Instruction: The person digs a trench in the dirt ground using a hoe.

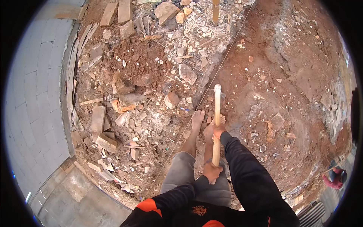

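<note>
A long wooden-handled hoe (216,149) points away from my body, in front of my legs. At its far end, close to the soil past my feet, a greyish blade (222,96) shows only in part. My left hand (212,172) is wrapped round the near end of the handle. Further up the shaft, my right hand (218,130) is also closed on it. Both bare feet stand on the dirt just short of the blade, and a thin taut string (227,55) runs diagonally past them.
Broken bricks (99,119) and rubble lie left of the string. A grey block wall (38,87) and concrete floor (79,191) border the left side. Reddish soil (264,75) slopes on the right. A post (215,11) stands ahead. Another person (334,177) is far right.
</note>
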Tool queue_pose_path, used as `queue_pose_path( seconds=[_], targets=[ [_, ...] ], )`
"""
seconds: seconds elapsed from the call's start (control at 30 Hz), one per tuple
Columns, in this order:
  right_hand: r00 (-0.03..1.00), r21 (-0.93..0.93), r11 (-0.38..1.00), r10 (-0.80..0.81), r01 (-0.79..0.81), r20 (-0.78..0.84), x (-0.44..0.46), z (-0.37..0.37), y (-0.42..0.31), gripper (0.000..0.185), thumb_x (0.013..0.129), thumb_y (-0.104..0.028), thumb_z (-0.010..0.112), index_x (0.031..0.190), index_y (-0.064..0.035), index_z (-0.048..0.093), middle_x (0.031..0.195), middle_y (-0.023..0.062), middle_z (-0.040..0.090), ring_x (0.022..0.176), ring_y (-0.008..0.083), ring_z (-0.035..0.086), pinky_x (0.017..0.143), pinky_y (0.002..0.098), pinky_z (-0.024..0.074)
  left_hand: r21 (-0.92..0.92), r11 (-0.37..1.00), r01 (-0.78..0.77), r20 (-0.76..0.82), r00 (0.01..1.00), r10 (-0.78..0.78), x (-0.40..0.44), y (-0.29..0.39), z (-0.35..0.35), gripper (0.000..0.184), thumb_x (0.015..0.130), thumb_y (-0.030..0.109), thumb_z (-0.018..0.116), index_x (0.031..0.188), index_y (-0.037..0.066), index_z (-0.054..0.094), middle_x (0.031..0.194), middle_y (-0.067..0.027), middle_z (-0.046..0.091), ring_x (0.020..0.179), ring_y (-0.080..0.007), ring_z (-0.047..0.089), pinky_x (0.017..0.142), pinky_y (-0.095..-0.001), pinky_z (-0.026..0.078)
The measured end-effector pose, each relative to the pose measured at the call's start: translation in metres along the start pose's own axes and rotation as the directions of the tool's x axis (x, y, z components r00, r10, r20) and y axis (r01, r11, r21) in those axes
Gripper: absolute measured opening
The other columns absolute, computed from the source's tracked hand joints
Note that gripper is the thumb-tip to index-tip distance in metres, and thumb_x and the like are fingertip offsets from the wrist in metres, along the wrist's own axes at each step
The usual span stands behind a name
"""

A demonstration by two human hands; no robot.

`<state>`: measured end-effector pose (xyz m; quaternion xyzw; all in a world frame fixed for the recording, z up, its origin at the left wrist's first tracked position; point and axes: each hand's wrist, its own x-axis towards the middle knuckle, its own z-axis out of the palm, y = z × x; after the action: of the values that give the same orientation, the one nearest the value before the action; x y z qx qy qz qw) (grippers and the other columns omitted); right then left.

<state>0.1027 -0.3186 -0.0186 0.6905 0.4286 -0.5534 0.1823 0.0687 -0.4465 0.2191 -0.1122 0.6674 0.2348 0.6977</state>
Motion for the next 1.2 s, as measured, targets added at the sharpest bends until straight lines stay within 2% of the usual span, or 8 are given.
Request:
queue_pose_path(
  seconds=[0.17, 0.23, 0.53, 0.67, 0.8, 0.97, 1.07, 1.2],
  targets=[
    [0.967, 0.100, 0.981, 0.141, -0.165, 0.212, -0.020, -0.009, -0.025, 0.046, 0.100, -0.035, 0.056, 0.124, 0.0012, 0.042, 0.082, 0.0166, 0.061, 0.052, 0.0302, 0.062, 0.046, 0.0439, 0.0557, -0.118, 0.988, 0.098, 0.071, 0.993, -0.090, -0.019, 0.020, -0.009, 0.017, 0.087, 0.004, 0.067, 0.098, -0.002, 0.056, 0.068, -0.0029, 0.057, 0.050, -0.0116, 0.055, 0.045, -0.0306, 0.045],
    [0.949, 0.165, 0.967, 0.145, -0.196, 0.279, 0.004, -0.028, -0.033, 0.038, 0.100, -0.036, 0.056, 0.111, -0.0003, 0.049, 0.080, 0.0158, 0.060, 0.051, 0.0309, 0.062, 0.045, 0.0457, 0.0549, -0.227, 0.971, -0.077, 0.174, 0.978, 0.118, -0.005, 0.054, 0.004, 0.014, 0.087, 0.004, 0.067, 0.095, -0.003, 0.057, 0.069, -0.0026, 0.057, 0.055, -0.0117, 0.056, 0.047, -0.0292, 0.046],
    [0.938, 0.368, 0.914, 0.037, -0.171, 0.345, -0.038, -0.148, -0.073, 0.028, 0.099, -0.032, 0.056, 0.102, -0.0044, 0.055, 0.070, 0.0149, 0.061, 0.056, 0.0295, 0.062, 0.050, 0.0438, 0.0535, 0.051, 0.979, -0.197, 0.351, 0.921, 0.167, -0.060, 0.159, 0.029, 0.020, 0.084, 0.010, 0.069, 0.096, -0.003, 0.061, 0.076, -0.0065, 0.062, 0.067, -0.0155, 0.061, 0.060, -0.0314, 0.049],
    [0.962, 0.611, 0.770, 0.014, -0.185, 0.274, -0.112, -0.180, -0.117, 0.028, 0.090, -0.021, 0.064, 0.107, -0.0026, 0.051, 0.085, 0.0126, 0.057, 0.065, 0.0291, 0.063, 0.057, 0.0447, 0.0580, 0.117, 0.954, -0.275, 0.469, 0.862, 0.191, -0.136, 0.206, -0.003, 0.020, 0.085, 0.011, 0.070, 0.095, -0.002, 0.059, 0.076, -0.0062, 0.062, 0.066, -0.0150, 0.061, 0.058, -0.0317, 0.049],
    [0.978, 0.900, 0.416, -0.092, -0.132, 0.186, -0.110, -0.182, -0.143, 0.030, 0.091, -0.027, 0.064, 0.110, -0.0124, 0.047, 0.083, 0.0119, 0.057, 0.070, 0.0309, 0.063, 0.066, 0.0515, 0.0568, 0.209, 0.963, -0.168, 0.603, 0.798, 0.008, -0.218, 0.278, -0.081, 0.022, 0.087, 0.013, 0.070, 0.100, 0.002, 0.057, 0.075, -0.0038, 0.060, 0.062, -0.0107, 0.060, 0.053, -0.0253, 0.052],
    [0.918, 0.953, 0.109, -0.259, -0.281, 0.301, -0.211, -0.071, -0.228, 0.026, 0.096, -0.029, 0.063, 0.110, -0.0115, 0.050, 0.094, 0.0101, 0.060, 0.087, 0.0283, 0.064, 0.079, 0.0504, 0.0551, 0.700, 0.642, -0.314, 0.266, 0.948, 0.174, -0.334, 0.312, -0.268, 0.033, 0.076, 0.014, 0.075, 0.104, 0.002, 0.061, 0.079, -0.0094, 0.065, 0.064, -0.0205, 0.063, 0.061, -0.0325, 0.053],
    [0.756, 0.870, 0.138, -0.442, -0.474, 0.482, -0.314, 0.017, -0.289, 0.024, 0.099, -0.030, 0.062, 0.110, -0.0110, 0.052, 0.101, 0.0089, 0.062, 0.098, 0.0268, 0.064, 0.087, 0.0497, 0.0540, 0.975, 0.221, 0.023, -0.127, 0.875, 0.467, -0.444, 0.294, -0.387, 0.035, 0.065, 0.016, 0.080, 0.096, 0.003, 0.069, 0.076, -0.0148, 0.068, 0.067, -0.0303, 0.065, 0.068, -0.0400, 0.053],
    [0.655, 0.803, 0.247, -0.473, -0.543, 0.589, -0.446, 0.044, -0.336, 0.025, 0.099, -0.028, 0.063, 0.117, -0.0117, 0.056, 0.117, 0.0056, 0.061, 0.104, 0.0225, 0.065, 0.087, 0.0472, 0.0558, 0.940, 0.170, 0.295, -0.338, 0.747, 0.572, -0.519, 0.253, -0.482, 0.037, 0.049, 0.020, 0.089, 0.074, 0.002, 0.070, 0.065, -0.0128, 0.066, 0.060, -0.0261, 0.063, 0.063, -0.0383, 0.051]
  ],
)
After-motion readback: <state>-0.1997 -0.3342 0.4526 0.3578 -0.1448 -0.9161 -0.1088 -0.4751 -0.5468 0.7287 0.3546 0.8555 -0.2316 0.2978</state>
